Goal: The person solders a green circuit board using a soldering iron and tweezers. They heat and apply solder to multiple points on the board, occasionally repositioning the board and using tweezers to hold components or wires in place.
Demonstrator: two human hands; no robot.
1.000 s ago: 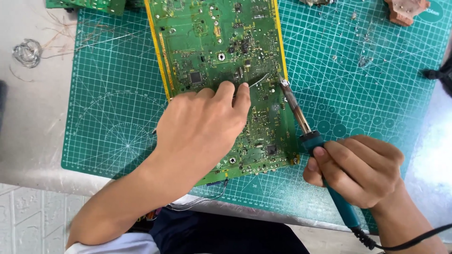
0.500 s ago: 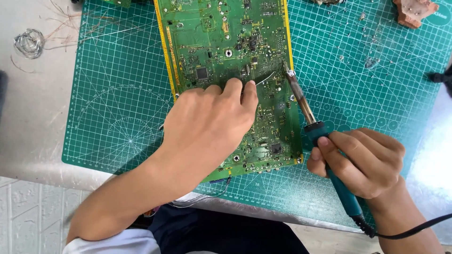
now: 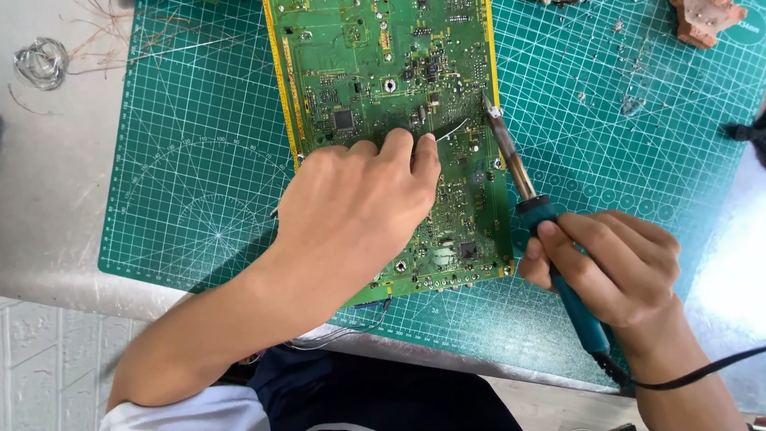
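Left hand [image 3: 359, 203] presses board [image 3: 383, 72] flat on mat [image 3: 191, 160], fingers pinching solder wire [image 3: 451, 130] toward joint. Right hand [image 3: 610, 267] fist-grips iron [image 3: 535, 211], tip at board edge.

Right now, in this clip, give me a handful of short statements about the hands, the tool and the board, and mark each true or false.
1. The right hand grips a soldering iron by its teal handle. True.
2. The left hand rests flat on the bare table, off the board. False: it lies on the green circuit board, its fingertips pinching a thin solder wire.
3. The circuit board lies on a green cutting mat. True.
4. The iron's tip points towards the person's body. False: it points away, reaching the board's right edge.
5. A coil of wire lies on the grey table left of the mat. True.
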